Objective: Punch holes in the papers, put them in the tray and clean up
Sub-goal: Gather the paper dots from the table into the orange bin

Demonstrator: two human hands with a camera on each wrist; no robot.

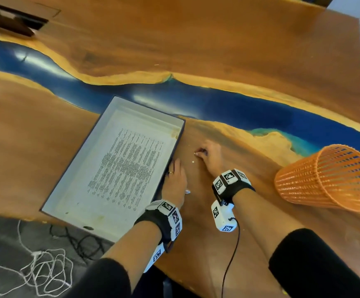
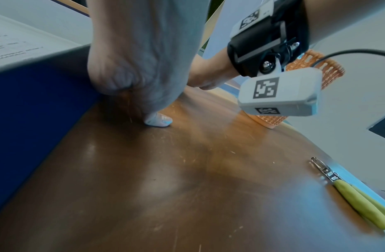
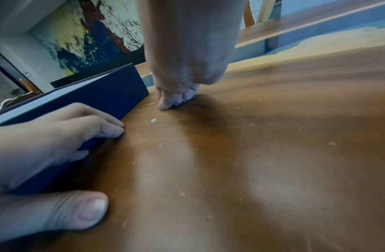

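Bench warm orange-brown wood, a deep blue glossy band winding across it, turquoise patches at the band's right end; tray navy outside, white inside; paper white with dense black print in columns; basket orange lattice; punched dot white; pliers yellow-green handles, silver jaws; wrist bands black with white blocks bearing black-and-white square markers.

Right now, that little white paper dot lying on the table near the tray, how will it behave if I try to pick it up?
The paper dot looks flat and flimsy, so it probably resists pinching. It seems nearly weightless; a breath or sweep may scatter it. Sliding it across the smooth table likely works better.
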